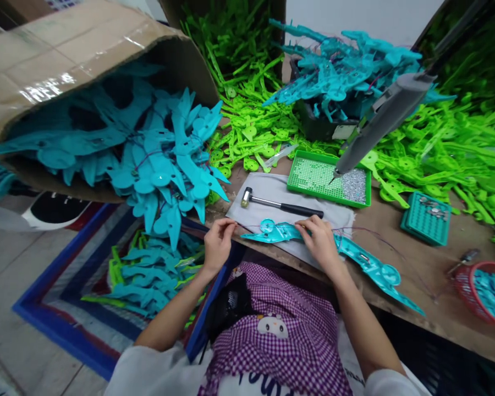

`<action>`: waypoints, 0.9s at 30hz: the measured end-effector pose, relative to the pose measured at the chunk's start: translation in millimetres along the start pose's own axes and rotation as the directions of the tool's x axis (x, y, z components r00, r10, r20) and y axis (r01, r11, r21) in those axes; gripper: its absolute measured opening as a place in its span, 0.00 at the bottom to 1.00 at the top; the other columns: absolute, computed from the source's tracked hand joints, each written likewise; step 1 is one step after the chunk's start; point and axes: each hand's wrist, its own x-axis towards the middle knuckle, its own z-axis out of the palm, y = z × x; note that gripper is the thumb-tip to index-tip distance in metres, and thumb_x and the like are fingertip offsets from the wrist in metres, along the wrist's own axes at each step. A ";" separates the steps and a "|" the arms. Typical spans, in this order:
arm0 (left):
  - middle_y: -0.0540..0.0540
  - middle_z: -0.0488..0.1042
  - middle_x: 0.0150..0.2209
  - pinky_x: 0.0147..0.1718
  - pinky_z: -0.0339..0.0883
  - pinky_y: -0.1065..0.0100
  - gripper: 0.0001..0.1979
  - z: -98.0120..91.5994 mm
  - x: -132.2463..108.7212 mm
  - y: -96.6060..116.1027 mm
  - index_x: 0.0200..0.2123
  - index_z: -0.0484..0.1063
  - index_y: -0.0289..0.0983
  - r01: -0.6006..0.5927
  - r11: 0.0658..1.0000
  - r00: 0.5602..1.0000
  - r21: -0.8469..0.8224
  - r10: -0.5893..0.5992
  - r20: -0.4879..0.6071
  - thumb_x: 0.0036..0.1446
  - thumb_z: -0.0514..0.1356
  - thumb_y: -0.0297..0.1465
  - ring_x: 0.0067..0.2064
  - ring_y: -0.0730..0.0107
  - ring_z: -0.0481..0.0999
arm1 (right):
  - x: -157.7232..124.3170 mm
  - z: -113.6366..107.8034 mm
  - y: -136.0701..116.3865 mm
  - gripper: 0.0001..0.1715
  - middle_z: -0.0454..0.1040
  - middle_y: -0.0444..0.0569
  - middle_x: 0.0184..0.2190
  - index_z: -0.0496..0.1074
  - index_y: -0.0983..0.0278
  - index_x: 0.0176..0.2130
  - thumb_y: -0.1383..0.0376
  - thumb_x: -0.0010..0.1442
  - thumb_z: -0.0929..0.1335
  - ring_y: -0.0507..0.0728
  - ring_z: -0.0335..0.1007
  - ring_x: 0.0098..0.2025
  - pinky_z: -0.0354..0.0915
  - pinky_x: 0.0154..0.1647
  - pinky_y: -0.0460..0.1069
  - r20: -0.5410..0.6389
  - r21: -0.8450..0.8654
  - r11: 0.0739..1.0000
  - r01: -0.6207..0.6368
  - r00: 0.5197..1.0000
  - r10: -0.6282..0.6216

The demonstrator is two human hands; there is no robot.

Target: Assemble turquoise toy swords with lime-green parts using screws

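Observation:
A long turquoise plastic piece (274, 233) with round discs lies along the front edge of the table, on and beyond a grey cloth (264, 184). My left hand (219, 245) is pinched at the piece's left tip, on a thin dark wire (253, 226) that stretches along its upper edge. Over the middle of the piece, my right hand (319, 242) has its thumb and fingertips pressed together at the wire's other end, hiding part of the plastic. More thin wire trails to the right. A hammer (280, 207) with a black handle rests on the cloth just behind the piece.
A grey electric screwdriver (383, 118) hangs over a green tray (295, 190) of small metal parts. Right are a teal tray (423, 234) and red basket (464, 280). Left, a cardboard box (86, 38) spills turquoise pieces above a blue-rimmed bin (53, 322). Lime-green parts (251, 132) pile behind.

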 end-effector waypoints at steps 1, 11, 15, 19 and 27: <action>0.45 0.76 0.36 0.44 0.70 0.64 0.10 -2.2 2.2 -4.8 0.37 0.73 0.37 -0.092 0.989 0.996 0.116 0.093 -0.002 0.56 0.61 0.37 0.39 0.65 0.76 | -4.4 -1.1 -0.1 0.19 0.73 0.52 0.39 0.74 0.60 0.46 0.56 0.66 0.60 0.59 0.69 0.43 0.58 0.45 0.55 -0.009 -0.061 0.998 0.027 1.000 -0.028; 0.42 0.76 0.40 0.49 0.65 0.61 0.09 -13.5 20.4 -29.0 0.41 0.75 0.37 -0.260 0.854 0.941 0.450 0.328 -0.080 0.59 0.58 0.33 0.44 0.62 0.74 | -74.5 -59.3 40.6 0.24 0.70 0.55 0.54 0.65 0.57 0.57 0.55 0.63 0.63 0.62 0.65 0.56 0.50 0.59 0.60 -0.147 -0.319 0.947 -0.037 0.989 -0.011; 0.42 0.75 0.39 0.45 0.67 0.63 0.10 -14.5 24.1 -35.2 0.42 0.73 0.35 -0.212 0.829 0.920 0.518 0.348 -0.180 0.59 0.58 0.33 0.41 0.65 0.74 | -75.2 -73.0 68.9 0.24 0.71 0.55 0.53 0.66 0.58 0.56 0.53 0.64 0.60 0.62 0.65 0.56 0.57 0.56 0.59 -0.187 -0.267 0.956 -0.123 0.980 0.074; 0.43 0.75 0.38 0.38 0.68 0.67 0.12 -13.5 22.5 -40.7 0.44 0.72 0.34 -0.150 0.851 0.934 0.504 0.288 -0.209 0.60 0.57 0.34 0.34 0.69 0.75 | -75.2 -76.1 91.3 0.27 0.68 0.53 0.58 0.63 0.57 0.59 0.52 0.66 0.57 0.61 0.63 0.59 0.58 0.56 0.59 -0.049 -0.274 0.952 -0.139 0.990 0.131; 0.41 0.77 0.39 0.46 0.67 0.64 0.10 -9.0 27.8 -41.8 0.42 0.74 0.35 -0.289 0.765 0.915 0.576 0.397 -0.068 0.61 0.57 0.33 0.42 0.64 0.76 | -98.5 -84.5 113.3 0.27 0.64 0.49 0.61 0.60 0.57 0.61 0.54 0.68 0.52 0.59 0.58 0.62 0.57 0.56 0.59 0.010 -0.466 0.869 -0.165 0.981 0.191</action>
